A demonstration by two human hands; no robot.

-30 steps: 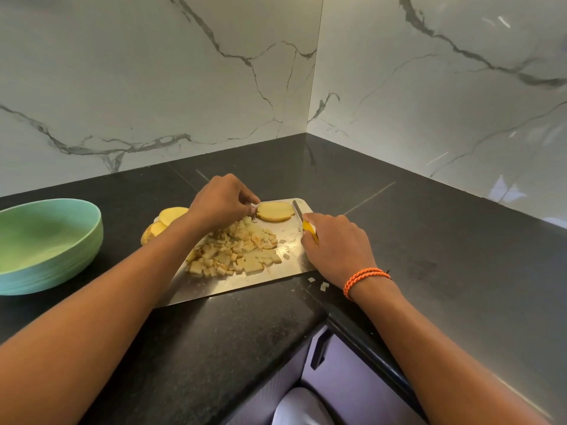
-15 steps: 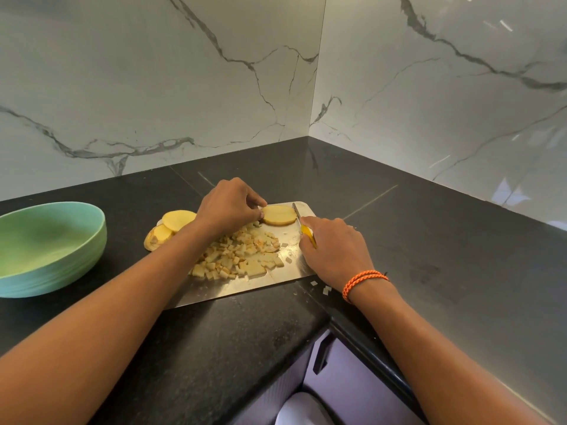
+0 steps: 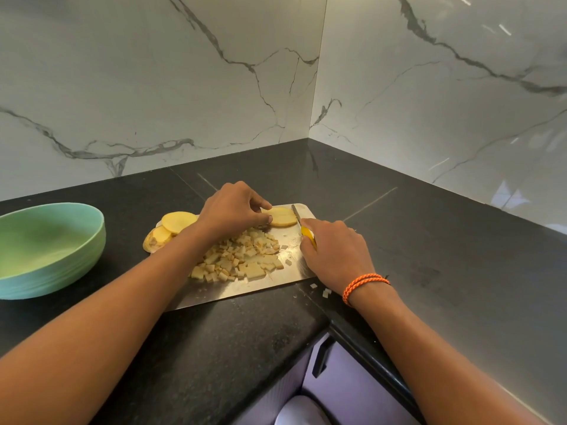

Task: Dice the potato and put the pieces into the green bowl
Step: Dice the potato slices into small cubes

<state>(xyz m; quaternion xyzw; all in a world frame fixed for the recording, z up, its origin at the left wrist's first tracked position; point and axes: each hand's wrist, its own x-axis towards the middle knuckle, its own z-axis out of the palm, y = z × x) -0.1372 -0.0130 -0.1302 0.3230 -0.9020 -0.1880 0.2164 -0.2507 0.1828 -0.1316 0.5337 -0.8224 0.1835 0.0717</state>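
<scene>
I have my left hand (image 3: 233, 210) pinching the potato slice (image 3: 280, 216) flat at the far end of the steel cutting board (image 3: 245, 294), fingers and thumb curled over its near edge so it can't slide under the blade. My right hand (image 3: 333, 253) has its grip wrapped tight round the yellow handle of the knife (image 3: 302, 223), the blade lying just beside the slice's right edge, lined up, I judge, for the first strip cut. The diced pieces (image 3: 242, 259) are heaped mid-board, pushed clear of the cutting end. Uncut slices (image 3: 168, 230) wait off the board's left corner. The green bowl (image 3: 46, 250) sits well apart on the counter (image 3: 429, 240), nothing in it as far as I can see.
</scene>
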